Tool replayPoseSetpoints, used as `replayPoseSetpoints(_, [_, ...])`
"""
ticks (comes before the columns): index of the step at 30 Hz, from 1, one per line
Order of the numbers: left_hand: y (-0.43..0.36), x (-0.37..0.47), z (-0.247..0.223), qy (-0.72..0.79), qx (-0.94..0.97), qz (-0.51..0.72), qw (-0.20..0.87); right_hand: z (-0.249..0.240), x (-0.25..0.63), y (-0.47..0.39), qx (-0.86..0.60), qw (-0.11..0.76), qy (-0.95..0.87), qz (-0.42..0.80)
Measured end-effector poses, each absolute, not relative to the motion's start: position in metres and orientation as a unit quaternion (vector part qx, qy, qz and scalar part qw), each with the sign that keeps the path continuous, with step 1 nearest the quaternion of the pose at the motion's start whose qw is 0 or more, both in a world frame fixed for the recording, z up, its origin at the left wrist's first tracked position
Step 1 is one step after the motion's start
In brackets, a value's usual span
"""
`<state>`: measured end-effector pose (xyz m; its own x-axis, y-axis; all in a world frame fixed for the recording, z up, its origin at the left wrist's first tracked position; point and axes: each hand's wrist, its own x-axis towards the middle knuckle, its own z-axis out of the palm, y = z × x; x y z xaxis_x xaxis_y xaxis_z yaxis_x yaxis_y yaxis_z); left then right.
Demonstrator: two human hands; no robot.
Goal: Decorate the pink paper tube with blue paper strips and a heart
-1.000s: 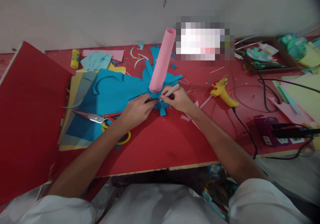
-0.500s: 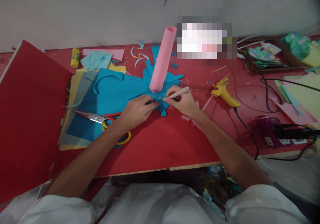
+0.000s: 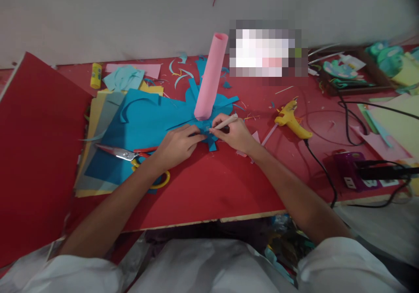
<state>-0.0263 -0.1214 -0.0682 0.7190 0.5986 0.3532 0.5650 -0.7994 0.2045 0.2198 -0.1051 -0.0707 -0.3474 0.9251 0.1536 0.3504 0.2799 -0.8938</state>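
My right hand [image 3: 235, 133] is closed around a white pen [image 3: 226, 122], its tip pointing down and left at a small blue paper piece [image 3: 205, 127]. My left hand [image 3: 181, 144] pinches that piece from the other side, thumb and fingers bent together at its edge. Just beyond both hands a rolled pink paper tube [image 3: 211, 77] stands tilted, its lower end among blue paper strips and cut shapes [image 3: 225, 104]. My fingers partly hide the small piece, and marks on it are too small to make out.
Scissors [image 3: 126, 154] with yellow and red handles lie by my left forearm on stacked paper sheets [image 3: 94, 175]. To the right are a yellow glue gun [image 3: 293, 120] with a cord and a purple box [image 3: 352, 170]. A glue stick [image 3: 96, 75] stands at the back left.
My right hand and the pen have shifted slightly left, closer to my left hand. My left hand stays in nearly the same place, and the view has moved a little.
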Motion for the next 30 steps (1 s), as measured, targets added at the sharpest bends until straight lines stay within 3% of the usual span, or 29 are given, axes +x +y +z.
replayPoseSetpoints(13, [-0.121, -0.026, -0.066, 0.333, 0.923, 0.183, 0.058, -0.064, 0.22, -0.108, -0.468, 0.358, -0.723, 0.361])
replayPoseSetpoints(21, [-0.121, -0.026, -0.065, 0.334, 0.923, 0.183, 0.061, -0.062, 0.228, -0.112, -0.501, 0.426, -0.718, 0.228])
replayPoseSetpoints(30, [-0.127, -0.03, -0.054, 0.319, 0.916, 0.243, -0.028, -0.065, 0.252, -0.101, -0.556, 0.23, -0.796, 0.068])
